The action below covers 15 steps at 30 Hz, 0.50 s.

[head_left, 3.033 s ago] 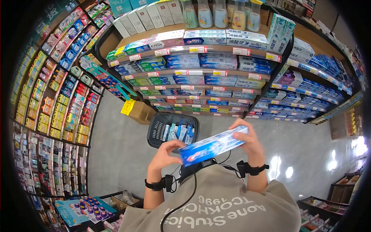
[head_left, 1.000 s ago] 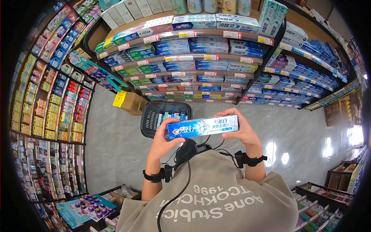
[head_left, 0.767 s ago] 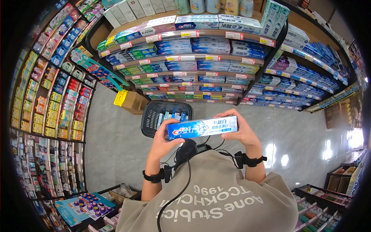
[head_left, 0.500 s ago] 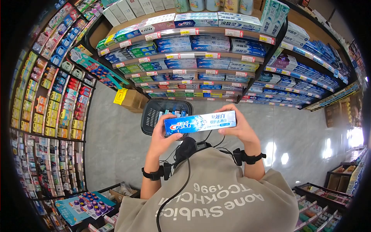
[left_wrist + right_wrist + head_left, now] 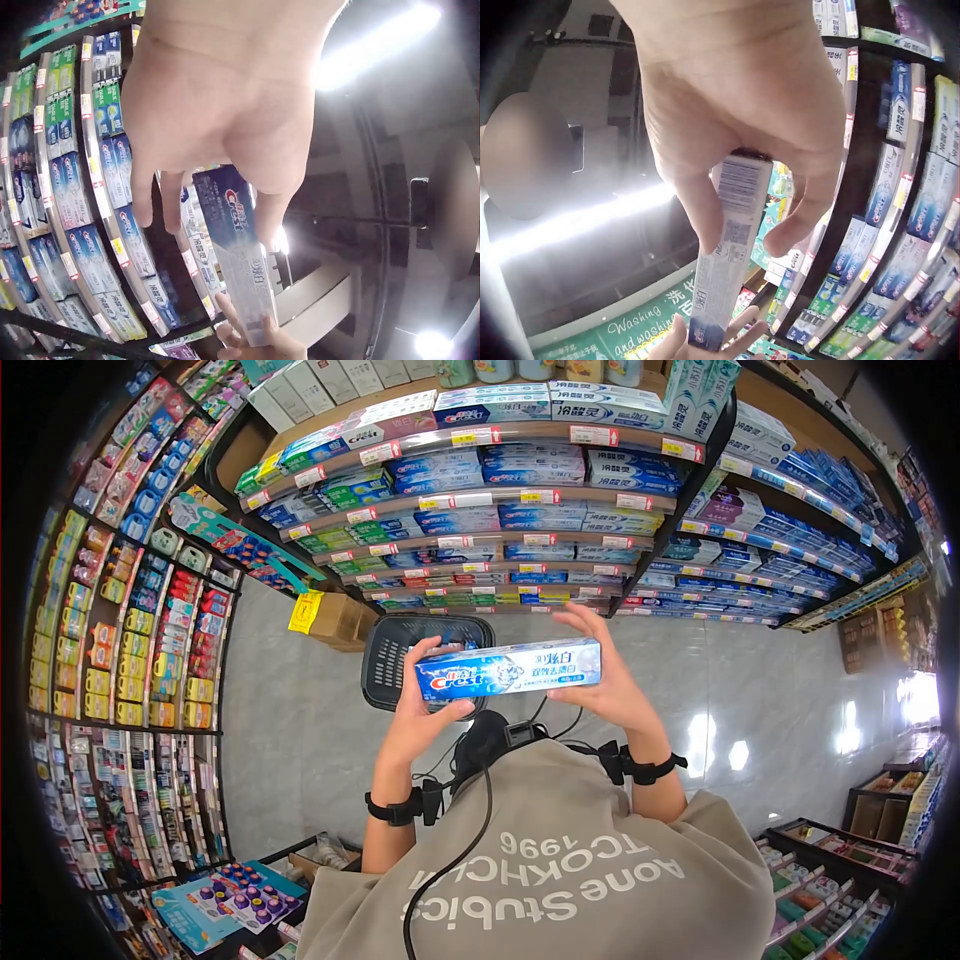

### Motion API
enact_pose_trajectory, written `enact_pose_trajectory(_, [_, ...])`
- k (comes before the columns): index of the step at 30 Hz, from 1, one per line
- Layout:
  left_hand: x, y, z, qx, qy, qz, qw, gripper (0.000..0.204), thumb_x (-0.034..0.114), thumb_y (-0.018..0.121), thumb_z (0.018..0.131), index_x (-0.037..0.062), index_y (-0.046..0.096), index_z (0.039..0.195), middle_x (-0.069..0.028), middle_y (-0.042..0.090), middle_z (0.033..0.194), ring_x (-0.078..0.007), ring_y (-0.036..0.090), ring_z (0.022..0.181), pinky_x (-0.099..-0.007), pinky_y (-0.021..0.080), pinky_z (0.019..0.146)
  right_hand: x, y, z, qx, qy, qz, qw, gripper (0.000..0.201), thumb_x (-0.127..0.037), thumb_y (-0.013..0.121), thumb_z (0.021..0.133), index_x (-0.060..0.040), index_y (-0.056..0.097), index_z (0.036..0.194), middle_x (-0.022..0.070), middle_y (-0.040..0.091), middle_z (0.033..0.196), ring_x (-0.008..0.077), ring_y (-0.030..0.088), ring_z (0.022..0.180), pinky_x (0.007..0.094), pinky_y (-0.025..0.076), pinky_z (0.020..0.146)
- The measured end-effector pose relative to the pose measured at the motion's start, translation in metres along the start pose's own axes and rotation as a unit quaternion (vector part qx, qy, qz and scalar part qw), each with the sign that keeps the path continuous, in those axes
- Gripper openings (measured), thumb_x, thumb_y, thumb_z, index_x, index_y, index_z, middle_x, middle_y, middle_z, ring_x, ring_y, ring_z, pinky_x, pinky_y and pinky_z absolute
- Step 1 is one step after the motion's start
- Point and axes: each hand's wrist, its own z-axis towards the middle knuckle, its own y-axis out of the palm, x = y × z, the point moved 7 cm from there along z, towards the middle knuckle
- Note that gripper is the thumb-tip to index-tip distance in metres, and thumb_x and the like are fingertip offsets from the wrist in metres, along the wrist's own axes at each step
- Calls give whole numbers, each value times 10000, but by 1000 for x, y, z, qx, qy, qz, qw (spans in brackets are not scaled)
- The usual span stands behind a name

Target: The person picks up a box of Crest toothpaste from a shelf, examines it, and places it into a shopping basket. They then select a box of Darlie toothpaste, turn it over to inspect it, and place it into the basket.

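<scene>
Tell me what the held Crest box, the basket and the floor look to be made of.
Crest box: likely thin coated cardboard, smooth printed faces, crisp edges.
Basket: probably dark moulded plastic, with evenly slotted wall.
Floor: tile or stone, perhaps; polished, since it mirrors lights.

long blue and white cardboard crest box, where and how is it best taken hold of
Probably mid-length on the box, coming from the wearer's side, thumb on the lower long edge and fingers over the upper: it is slim, straight-sided and nearly level, and the left hand and right hand are only at its ends.
</scene>
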Motion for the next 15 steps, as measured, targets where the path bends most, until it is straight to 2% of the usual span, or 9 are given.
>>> enact_pose_trajectory(2, [7,1,6,-1,56,41,998,1076,96,880,744,110,223,1596,-143,266,1624,-231,486,1349,-364,450,1095,-5,-2,-1,21,-28,-39,999,1159,-103,909,708,-114,195,1620,177,303,1621,278,426,1420,409,379,1152])
enact_pose_trajectory(5, [19,10,9,27,40,-24,999,1199,137,895,727,103,119,1640,-164,135,1698,-279,385,1458,-408,415,1140,-16,-5,0,49,-52,-77,994,1218,-136,915,704,-109,135,1640,172,182,1683,309,409,1439,422,365,1165])
enact_pose_trajectory(7, [18,10,8,38,38,-40,998,1225,177,895,733,91,81,1645,-158,137,1699,-310,313,1502,-434,384,1168,-16,-6,0,61,-67,-94,991,1223,-156,910,714,-100,116,1644,162,135,1701,331,412,1440,431,367,1166])
enact_pose_trajectory(8, [18,9,7,42,37,-48,997,1239,197,896,736,85,62,1647,-155,139,1699,-326,277,1524,-446,369,1181,-14,-5,0,67,-41,-43,996,1215,-166,905,723,-98,115,1643,156,121,1706,341,395,1453,440,365,1168])
enact_pose_trajectory(10, [25,7,8,42,82,16,996,1243,239,892,745,80,52,1647,-164,139,1700,-352,237,1541,-460,356,1189,-13,1,0,79,11,61,995,1198,-185,895,739,-93,113,1643,146,92,1714,360,361,1479,458,361,1172])
enact_pose_trajectory(11, [29,6,8,42,105,48,992,1245,261,890,750,77,47,1647,-169,139,1701,-365,217,1549,-467,349,1193,-12,2,0,77,1,57,995,1191,-192,891,745,-95,114,1643,144,82,1716,363,344,1489,465,362,1172])
enact_pose_trajectory(15, [28,-1,6,39,123,30,991,1213,259,879,758,73,73,1646,-167,122,1708,-357,205,1557,-458,336,1195,-7,10,1,55,-31,43,997,1194,-222,890,754,-101,103,1645,141,42,1719,366,245,1537,503,332,1188])
